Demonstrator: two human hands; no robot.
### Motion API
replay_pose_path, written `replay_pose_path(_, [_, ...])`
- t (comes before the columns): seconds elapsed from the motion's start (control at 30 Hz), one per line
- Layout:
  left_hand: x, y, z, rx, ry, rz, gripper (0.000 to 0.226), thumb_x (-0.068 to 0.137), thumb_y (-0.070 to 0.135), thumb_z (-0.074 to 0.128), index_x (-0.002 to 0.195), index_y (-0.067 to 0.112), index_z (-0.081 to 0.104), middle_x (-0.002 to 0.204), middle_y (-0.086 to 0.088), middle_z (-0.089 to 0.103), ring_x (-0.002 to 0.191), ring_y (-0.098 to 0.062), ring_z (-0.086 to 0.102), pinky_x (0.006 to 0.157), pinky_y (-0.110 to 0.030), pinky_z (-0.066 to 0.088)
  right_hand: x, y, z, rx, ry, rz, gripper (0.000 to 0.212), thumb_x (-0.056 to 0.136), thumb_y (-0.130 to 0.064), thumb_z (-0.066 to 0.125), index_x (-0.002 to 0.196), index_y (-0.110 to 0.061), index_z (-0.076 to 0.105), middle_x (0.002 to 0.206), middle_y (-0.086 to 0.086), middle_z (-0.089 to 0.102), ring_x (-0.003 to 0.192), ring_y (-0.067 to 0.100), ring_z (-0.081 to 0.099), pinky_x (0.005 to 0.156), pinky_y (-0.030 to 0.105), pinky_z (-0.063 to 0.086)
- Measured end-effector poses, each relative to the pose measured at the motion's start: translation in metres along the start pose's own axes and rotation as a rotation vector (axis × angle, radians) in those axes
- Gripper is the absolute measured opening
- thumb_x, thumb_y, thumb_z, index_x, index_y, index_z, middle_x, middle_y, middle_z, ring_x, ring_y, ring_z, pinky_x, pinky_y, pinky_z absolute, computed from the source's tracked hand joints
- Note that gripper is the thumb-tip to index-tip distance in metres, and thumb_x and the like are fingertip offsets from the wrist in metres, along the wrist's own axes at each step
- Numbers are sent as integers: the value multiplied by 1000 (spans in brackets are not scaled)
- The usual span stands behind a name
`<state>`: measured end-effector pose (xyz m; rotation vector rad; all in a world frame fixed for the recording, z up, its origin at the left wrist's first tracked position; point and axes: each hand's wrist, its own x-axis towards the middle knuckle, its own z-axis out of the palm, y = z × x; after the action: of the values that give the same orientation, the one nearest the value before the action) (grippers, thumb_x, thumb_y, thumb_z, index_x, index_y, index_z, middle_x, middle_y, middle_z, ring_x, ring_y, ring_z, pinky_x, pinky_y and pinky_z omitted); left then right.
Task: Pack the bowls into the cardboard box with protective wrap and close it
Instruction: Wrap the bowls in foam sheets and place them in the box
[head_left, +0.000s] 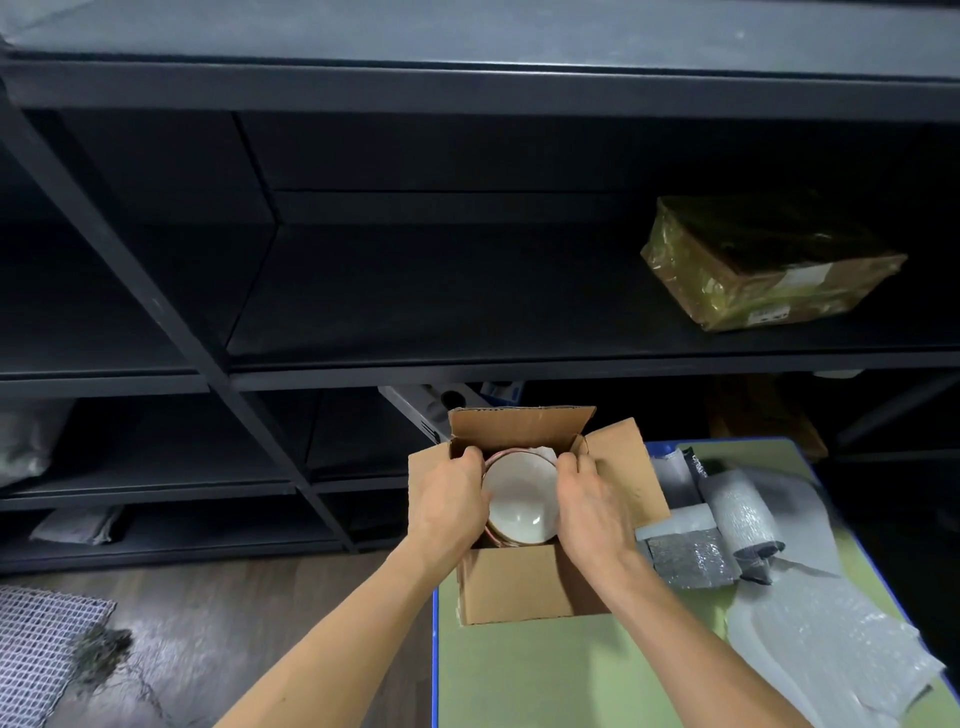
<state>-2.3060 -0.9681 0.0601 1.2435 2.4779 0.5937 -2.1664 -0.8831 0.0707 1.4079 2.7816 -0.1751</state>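
Status: I grasp the bowls (519, 499) with both hands inside the open box (524, 587). My left hand (452, 499) has its fingers curled over the left rim. My right hand (584, 501) is curled over the right rim. The bowls appear to be a nested stack, with pink rims showing below the top one. I cannot tell whether the stack rests on the box floor.

Location: the box stands at the far left corner of the desk (571, 675), just beside the left edge. Its flaps stand open. A scrap of white padding (543, 453) shows behind the bowls. The loose wrap (810, 639) lies along the right edge, and a roll (743, 514) lies near the box.

Probable faults from here:

1. Chipping. I see no wrap between the bowls or on their near side. Bare rims would knock together or against the box wall when the box is moved.
2. Tipping on release. My fingers sit between rim and wall. If I pull them out unevenly, the stack could tilt.
3. Box sliding off. The box is close to the left edge, so a push to the left while I seat the stack could carry it over.
4. Closing too early. With the wrap outside the box, the bowls would shift freely.
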Motion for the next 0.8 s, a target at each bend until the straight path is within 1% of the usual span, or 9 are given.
replay_pose_path(0.07, [0, 0, -1, 8, 8, -1, 10, 93, 18, 60, 96, 23, 52, 90, 4, 55, 78, -11, 53, 64, -25, 50, -6, -3, 4, 4, 11, -29, 32, 79, -9, 76, 107, -10, 60, 103, 11, 58, 80, 27, 62, 55, 30, 43])
replay_pose_path(0.13, [-1, -1, 1, 34, 18, 3, 13, 92, 20, 61, 93, 25, 50, 86, 5, 56, 74, -11, 54, 64, -31, 56, -11, -8, 9, -11, 40, -56, 35, 77, -28, 82, 102, -10, 64, 95, 10, 58, 82, 27, 58, 54, 32, 47])
replay_pose_path(0.2, [-1, 0, 1, 47, 20, 9, 15, 92, 22, 61, 90, 26, 47, 82, 6, 55, 71, -11, 54, 63, -34, 56, -15, -16, 9, -9, 39, -94, 42, 87, -45, 69, 110, -11, 61, 105, 10, 58, 92, 27, 54, 64, 33, 50])
replay_pose_path(0.27, [-1, 1, -1, 33, 6, 18, 13, 94, 19, 58, 90, 25, 48, 82, 7, 54, 71, -11, 53, 63, -31, 54, -15, -23, 11, -15, 13, -92, 48, 94, -53, 56, 120, -12, 56, 118, 12, 55, 99, 28, 51, 75, 35, 50])
replay_pose_path(0.4, [-8, -3, -12, -66, 46, 30, 9, 94, 15, 57, 96, 22, 64, 92, 7, 59, 82, -12, 58, 71, -27, 53, -14, -36, 10, 24, 32, -28, 52, 91, -60, 55, 112, -12, 58, 117, 16, 57, 95, 31, 52, 73, 38, 48])
replay_pose_path(0.47, [-17, -7, -14, -74, 83, -3, 10, 95, 19, 56, 96, 26, 63, 92, 11, 56, 77, -9, 57, 63, -25, 52, -13, -41, 12, 12, 26, 1, 54, 89, -63, 56, 109, -12, 58, 114, 16, 56, 93, 31, 52, 72, 38, 47])
replay_pose_path(0.53, [-26, -11, -14, -83, 111, -47, 10, 96, 21, 56, 90, 30, 57, 92, 13, 50, 70, -6, 54, 54, -19, 42, -13, -47, 12, 10, 31, 20, 57, 86, -65, 58, 107, -12, 59, 112, 18, 56, 92, 32, 52, 71, 39, 46])
replay_pose_path(0.7, [-33, -16, -10, -135, 137, -85, 14, 97, 24, 57, 85, 31, 53, 96, 14, 53, 68, -4, 55, 53, -14, 36, -8, -58, 11, -10, -58, 78, 60, 91, -63, 53, 128, -17, 46, 131, 20, 44, 110, 34, 45, 87, 42, 45])
replay_pose_path(0.8, [-33, -15, -9, -160, 137, -99, 12, 96, 24, 59, 86, 29, 55, 96, 14, 52, 71, -4, 55, 58, -15, 45, -4, -62, 9, -16, -111, 96, 62, 90, -59, 57, 136, -20, 41, 138, 24, 38, 119, 39, 41, 94, 46, 45])
